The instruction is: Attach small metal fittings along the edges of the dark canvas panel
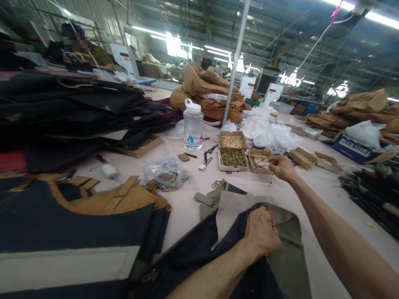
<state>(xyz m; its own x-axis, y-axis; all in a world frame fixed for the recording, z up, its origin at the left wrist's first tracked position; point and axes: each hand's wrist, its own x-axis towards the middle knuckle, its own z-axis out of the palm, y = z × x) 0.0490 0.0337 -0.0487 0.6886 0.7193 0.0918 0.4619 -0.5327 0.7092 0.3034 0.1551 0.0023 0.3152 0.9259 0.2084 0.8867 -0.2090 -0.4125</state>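
My left hand [261,230] is closed on a dark navy garment [190,253] with olive-green parts, gripping a fold of its cloth. A pale grey piece of cloth [230,209] lies on the garment just beyond that hand. Farther off, my right hand [283,167] is at the right edge of a small cardboard box [258,165] holding some small metal pieces. Its thumb and fingers are pinched together; what is between them is too small to make out. Two more boxes, of brass-coloured pieces [233,158] and copper-coloured pieces [232,142], adjoin that box.
Navy garments with tan trim [115,199] lie at left, below a tall dark stack [77,108]. A water bottle [193,126], a plastic bag of metal rings [170,176] and a metal pole [236,62] stand ahead. Brown garments [205,89] are heaped behind. A person sits far left.
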